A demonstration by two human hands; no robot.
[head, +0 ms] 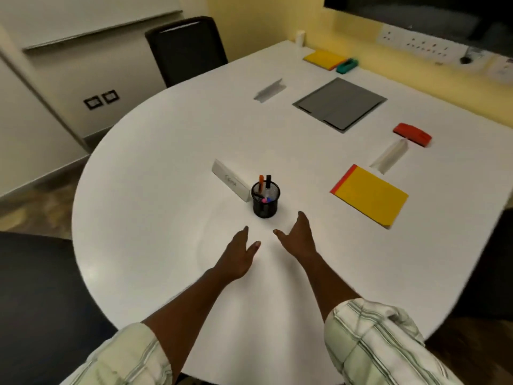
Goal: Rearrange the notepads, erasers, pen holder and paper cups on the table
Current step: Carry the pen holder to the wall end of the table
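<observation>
A black mesh pen holder (265,202) with several pens stands near the middle of the white table (155,162). My left hand (238,254) and my right hand (298,236) hover just in front of it, fingers straight, holding nothing. To the right lies a yellow notepad (370,196) with a red spine. Beyond it sits a red eraser (412,133). At the far end lie another yellow notepad (324,59), a green eraser (347,65) beside it, and a white paper cup (299,38).
Folded white name cards stand behind the pen holder (230,180), at mid-table (270,90) and near the red eraser (390,158). A grey cable panel (340,102) is set into the table. A black chair (186,48) stands at the far left; sockets line the right wall.
</observation>
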